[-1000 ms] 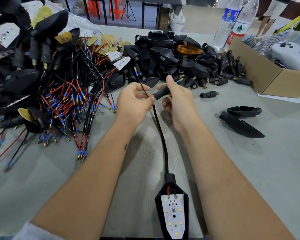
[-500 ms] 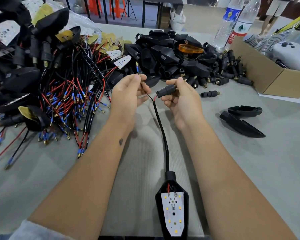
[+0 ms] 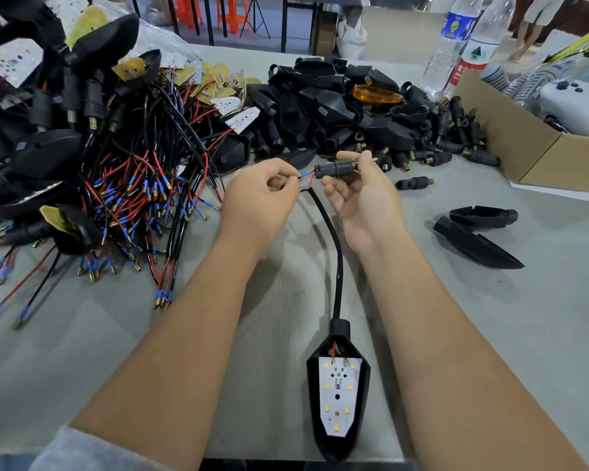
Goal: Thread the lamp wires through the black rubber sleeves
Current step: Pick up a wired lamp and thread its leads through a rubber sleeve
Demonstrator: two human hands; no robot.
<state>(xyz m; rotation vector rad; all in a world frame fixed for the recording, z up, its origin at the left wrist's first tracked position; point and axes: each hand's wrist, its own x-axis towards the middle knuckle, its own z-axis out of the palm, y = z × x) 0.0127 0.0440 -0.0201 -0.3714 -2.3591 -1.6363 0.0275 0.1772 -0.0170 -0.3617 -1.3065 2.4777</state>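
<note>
The left hand (image 3: pixel 259 195) pinches one blue-tipped wire (image 3: pixel 303 175); the right hand (image 3: pixel 361 195) grips one black rubber sleeve (image 3: pixel 334 168). One lamp (image 3: pixel 337 396) lies on the counter (image 3: pixel 490 317), with two water bottles (image 3: pixel 456 39) behind.

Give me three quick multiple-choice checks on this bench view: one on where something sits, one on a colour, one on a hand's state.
1. Where does the black arrow-shaped lamp housing with the white LED board lie?
A. Inside the cardboard box
B. On the grey table, near edge, between the forearms
C. On the heap of black shells

2. What colour is the single lens atop the heap of black plastic shells?
A. Orange
B. Green
C. White

3. What is the right hand doing?
A. Lying flat
B. Hanging idle
C. Pinching the black rubber sleeve

Key: 1 B, it rests on the mat below the wrists; 2 A, it is amber-orange; 3 C, thumb and fingers clamp the sleeve while the left hand feeds the blue-tipped wire.
</note>
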